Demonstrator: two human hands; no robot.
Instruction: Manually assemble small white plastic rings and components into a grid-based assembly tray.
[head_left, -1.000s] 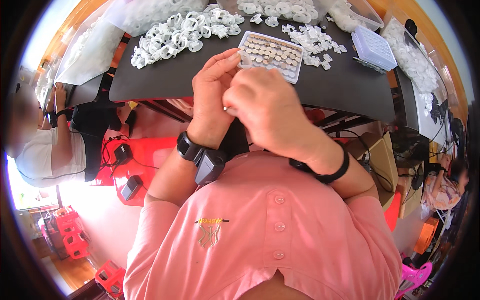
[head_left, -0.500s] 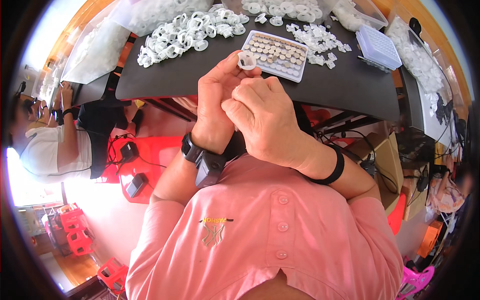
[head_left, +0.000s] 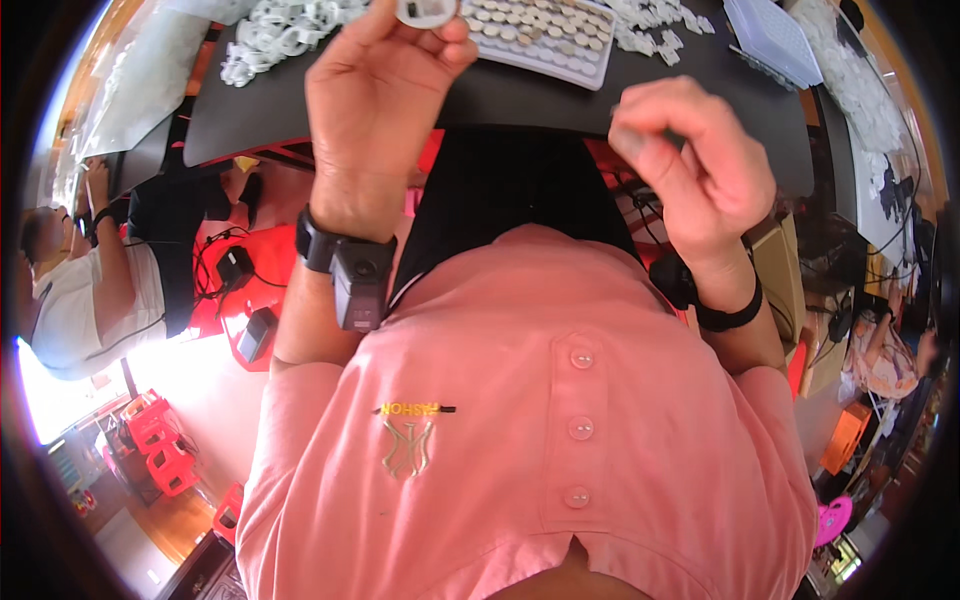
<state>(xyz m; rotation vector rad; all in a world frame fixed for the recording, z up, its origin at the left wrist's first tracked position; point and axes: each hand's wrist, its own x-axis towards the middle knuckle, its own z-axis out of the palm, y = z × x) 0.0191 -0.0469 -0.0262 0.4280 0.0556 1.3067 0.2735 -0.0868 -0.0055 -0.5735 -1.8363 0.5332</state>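
Observation:
My left hand (head_left: 385, 95) is raised over the near edge of the table, its thumb and fingers closed on a round translucent white plastic piece (head_left: 427, 12). A small dark spot shows inside that piece, which is partly cut off by the top of the view. Just right of it lies a white tray (head_left: 597, 70) holding rows of small round silvery discs (head_left: 545, 28). My right hand (head_left: 705, 165) is apart from the left, in front of the table on the right. Its thumb and forefinger are pinched together, slightly blurred; something greyish shows at the tips, too indistinct to name.
A heap of white plastic rings (head_left: 275, 40) lies left on the dark table (head_left: 240, 120). Small white parts (head_left: 655, 30) lie beyond the tray, with stacked pale trays (head_left: 775, 40) farther right. Bags of parts (head_left: 145, 80) stand at the left; a person (head_left: 95, 290) sits there.
My hands, close together before, have parted: the left went up and left with the plastic piece, the right moved out to the right. The view has shifted, so the table sits higher.

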